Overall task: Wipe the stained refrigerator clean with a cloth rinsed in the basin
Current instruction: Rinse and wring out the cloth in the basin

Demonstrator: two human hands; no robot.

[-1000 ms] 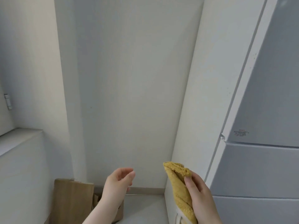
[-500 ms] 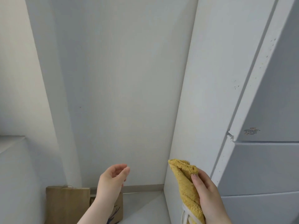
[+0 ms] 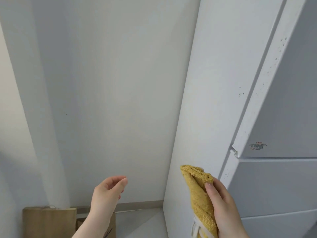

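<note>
A tall white refrigerator (image 3: pixel 214 100) fills the right side, its side panel facing me and its grey doors further right. Small dark specks dot the door edge (image 3: pixel 267 73) and the panel beside it. My right hand (image 3: pixel 224 208) grips a folded mustard-yellow cloth (image 3: pixel 197 191) low against the side panel. My left hand (image 3: pixel 108 193) hovers to the left with fingers loosely curled, holding nothing. No basin is in view.
A plain white wall (image 3: pixel 111 100) stands behind, with a baseboard (image 3: pixel 140 204) at the floor. Brown paper bags (image 3: pixel 48 222) lean in the bottom-left corner. A small label (image 3: pixel 256 146) sits on the upper fridge door.
The view has tilted upward and shifted left, showing more of the speckled door edge. Both hands keep nearly the same pose; the cloth stays in my right hand.
</note>
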